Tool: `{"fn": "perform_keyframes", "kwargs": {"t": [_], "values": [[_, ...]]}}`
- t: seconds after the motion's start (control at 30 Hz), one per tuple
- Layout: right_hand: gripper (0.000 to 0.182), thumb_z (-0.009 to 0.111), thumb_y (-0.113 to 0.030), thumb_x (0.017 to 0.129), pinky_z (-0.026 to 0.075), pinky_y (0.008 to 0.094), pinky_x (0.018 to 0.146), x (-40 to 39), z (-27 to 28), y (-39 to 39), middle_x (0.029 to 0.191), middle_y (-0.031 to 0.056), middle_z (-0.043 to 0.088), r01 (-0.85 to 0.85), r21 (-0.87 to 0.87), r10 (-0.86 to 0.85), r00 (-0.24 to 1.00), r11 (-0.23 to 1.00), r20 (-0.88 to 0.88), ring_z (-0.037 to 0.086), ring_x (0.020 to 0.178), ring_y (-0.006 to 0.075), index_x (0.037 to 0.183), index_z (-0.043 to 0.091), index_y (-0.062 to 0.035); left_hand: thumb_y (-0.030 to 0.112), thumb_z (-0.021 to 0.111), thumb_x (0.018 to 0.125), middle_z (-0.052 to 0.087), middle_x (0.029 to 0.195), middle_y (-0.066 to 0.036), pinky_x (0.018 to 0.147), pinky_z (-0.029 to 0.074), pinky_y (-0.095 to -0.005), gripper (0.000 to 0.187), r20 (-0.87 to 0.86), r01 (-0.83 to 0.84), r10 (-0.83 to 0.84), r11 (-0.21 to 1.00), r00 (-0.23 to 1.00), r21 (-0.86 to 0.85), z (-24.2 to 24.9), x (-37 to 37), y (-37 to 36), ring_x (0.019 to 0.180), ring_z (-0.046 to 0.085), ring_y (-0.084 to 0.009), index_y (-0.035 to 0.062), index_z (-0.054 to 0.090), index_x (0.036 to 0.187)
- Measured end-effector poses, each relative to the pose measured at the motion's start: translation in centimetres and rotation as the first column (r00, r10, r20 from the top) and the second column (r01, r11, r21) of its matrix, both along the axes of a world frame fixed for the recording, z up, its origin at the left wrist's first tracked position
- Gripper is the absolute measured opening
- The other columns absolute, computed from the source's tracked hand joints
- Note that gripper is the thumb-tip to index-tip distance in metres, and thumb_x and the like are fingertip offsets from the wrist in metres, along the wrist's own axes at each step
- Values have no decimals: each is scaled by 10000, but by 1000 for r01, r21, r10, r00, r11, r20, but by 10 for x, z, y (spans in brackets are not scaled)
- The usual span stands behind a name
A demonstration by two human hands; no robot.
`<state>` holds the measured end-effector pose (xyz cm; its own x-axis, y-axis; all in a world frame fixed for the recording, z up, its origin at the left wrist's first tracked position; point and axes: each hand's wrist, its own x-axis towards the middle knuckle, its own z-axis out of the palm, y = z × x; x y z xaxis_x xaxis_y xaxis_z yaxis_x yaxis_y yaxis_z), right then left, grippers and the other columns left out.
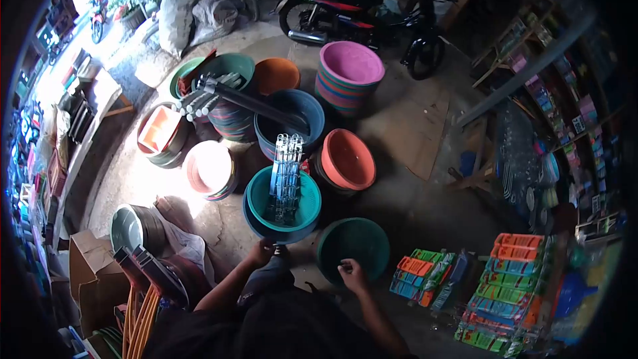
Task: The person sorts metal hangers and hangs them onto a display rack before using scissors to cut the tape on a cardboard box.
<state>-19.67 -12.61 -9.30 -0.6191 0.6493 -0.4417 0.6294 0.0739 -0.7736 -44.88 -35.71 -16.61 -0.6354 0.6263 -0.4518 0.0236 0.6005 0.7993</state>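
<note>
My left hand (261,252) is closed at the near edge of a blue basin (266,230), fingers at its rim. A teal basket-like basin (311,207) sits nested inside that blue basin. Standing in the teal basin is a bundle of clear-wrapped, shiny metal pieces (287,173), possibly hangers or racks. To the right, my right hand (352,272) hovers over the near rim of a dark green tub (355,246). Its fingers are loosely bent and apart, with nothing visible in them.
Stacked basins surround the spot: orange-red (349,158), pink (351,63), navy (299,106) and white-lit (207,165). Dark tubes (256,103) lean across the navy one. Packaged goods (505,292) lie at right, broom-like handles (136,319) at left. A motorcycle (359,10) stands behind.
</note>
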Motion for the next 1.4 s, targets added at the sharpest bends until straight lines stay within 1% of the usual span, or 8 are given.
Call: {"fn": "perform_keyframes", "kwargs": {"t": [0.27,0.37,0.5,0.7,0.87,1.03,1.1,1.4], "values": [[269,687,-170,871,523,327,754,-136,-44,-10,959,90,682,-217,-77,223,971,973,81,654,835,176,1090,621,-29,224,621,860,664,998,-210,842,502,-407,347,43,-124,122,991,992,58,-40,-110,9,979,645,-324,-20,594,1106],[291,703,-175,841,535,377,767,-191,-71,-1,973,146,693,-237,-44,239,970,970,49,684,881,272,1078,625,-26,200,637,836,648,1002,-220,837,502,-419,377,16,-110,109,994,994,27,-68,-128,25,969,633,-371,-29,568,1128],[348,701,-167,846,528,367,797,-261,-141,-2,1022,165,671,-327,123,318,944,937,85,674,878,294,1143,596,-20,203,656,820,629,1054,-230,865,495,-421,446,167,-162,151,985,974,52,-128,-144,53,997,617,-392,-27,526,1180],[403,699,-202,820,464,454,913,-341,-263,-4,1153,200,582,-262,207,267,964,943,4,566,1087,384,1157,563,-28,231,661,854,564,1235,-263,1009,424,-418,569,13,-199,198,980,980,29,-204,-182,111,1193,539,-382,-24,430,1308],[394,683,-245,826,454,470,889,-374,-294,-4,1100,173,555,-249,423,225,968,871,107,549,1053,374,1149,559,-58,328,586,909,528,1295,-306,1044,404,-412,619,62,-284,291,953,955,-106,-245,-199,134,1231,514,-411,-38,395,1371],[343,650,-238,855,443,476,895,-378,-307,-12,1101,174,537,-169,528,150,986,833,78,533,1076,365,1132,565,-55,348,535,949,620,1118,-289,935,457,-432,475,115,-302,312,948,943,-97,-258,-208,144,1077,601,-399,-45,521,1217],[343,650,-240,857,440,475,902,-378,-306,-15,1106,175,533,-162,512,147,987,844,70,532,1073,366,1127,567,-46,333,505,969,657,988,-247,825,490,-415,411,102,-317,325,945,940,-82,-255,-209,142,924,654,-323,-51,566,1104],[400,687,-268,830,411,481,928,-379,-305,-15,1109,189,516,-121,502,143,990,856,-5,516,1065,369,1124,568,-24,393,397,1028,632,1053,-266,888,476,-410,467,367,-487,463,873,807,-30,-262,-199,141,1004,628,-350,-41,521,1145]]}}
